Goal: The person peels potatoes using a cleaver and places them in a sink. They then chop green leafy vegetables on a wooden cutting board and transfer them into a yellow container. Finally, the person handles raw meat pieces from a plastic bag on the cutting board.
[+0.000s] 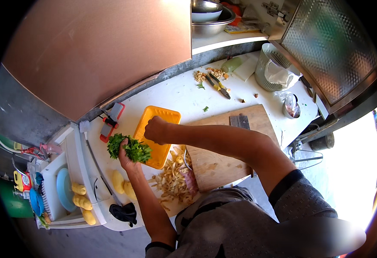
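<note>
Well, on the white table point(176, 95) a wooden cutting board point(216, 165) lies near the person's waist, with a yellow plastic basket point(170, 113) to its left and potato peelings point(171, 184) heaped between them. By the basket's left edge, a bunch of leafy green herbs point(139, 151) sits clasped in the left hand point(126, 157). The right hand point(155, 130) curls inward over the basket; whether it pinches anything, I can't tell. Farther back lie pliers point(217, 84).
</note>
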Demonstrator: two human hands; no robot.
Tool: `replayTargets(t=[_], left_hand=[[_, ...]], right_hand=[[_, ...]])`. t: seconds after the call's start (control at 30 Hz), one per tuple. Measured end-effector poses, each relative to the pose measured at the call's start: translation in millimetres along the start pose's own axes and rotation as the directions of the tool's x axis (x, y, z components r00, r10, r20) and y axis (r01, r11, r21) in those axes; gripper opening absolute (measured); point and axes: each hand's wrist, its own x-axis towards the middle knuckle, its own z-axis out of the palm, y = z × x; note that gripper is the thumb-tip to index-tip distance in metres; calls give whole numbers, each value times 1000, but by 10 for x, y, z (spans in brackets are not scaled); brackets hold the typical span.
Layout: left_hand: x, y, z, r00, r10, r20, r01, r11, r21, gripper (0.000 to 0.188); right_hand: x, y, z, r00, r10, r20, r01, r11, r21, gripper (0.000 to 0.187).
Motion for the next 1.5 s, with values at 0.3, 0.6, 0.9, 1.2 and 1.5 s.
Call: replayTargets(t=[0.3, 0.6, 0.9, 1.2, 1.5], left_hand=[[85, 313, -39, 996, 76, 39, -73, 994, -76, 10], [-27, 526, -3, 995, 91, 27, -88, 993, -84, 10], [88, 917, -164, 996, 77, 52, -71, 991, -115, 11], [-22, 1302, -98, 993, 72, 94, -63, 993, -96, 16], [-801, 1129, 452, 930, -27, 366, 27, 1000, 6, 23]], right_hand=[[-789, -294, 513, 639, 746, 190, -296, 10, 955, 45], [-300, -892, 1002, 679, 544, 493, -131, -572, 810, 59], [179, -951, 1258, 629, 561, 538, -38, -669, 742, 34], [-23, -1090, 1121, 575, 721, 387, 209, -587, 783, 23], [-1462, -1308, 744, 460, 824, 331, 251, -478, 841, 30]])
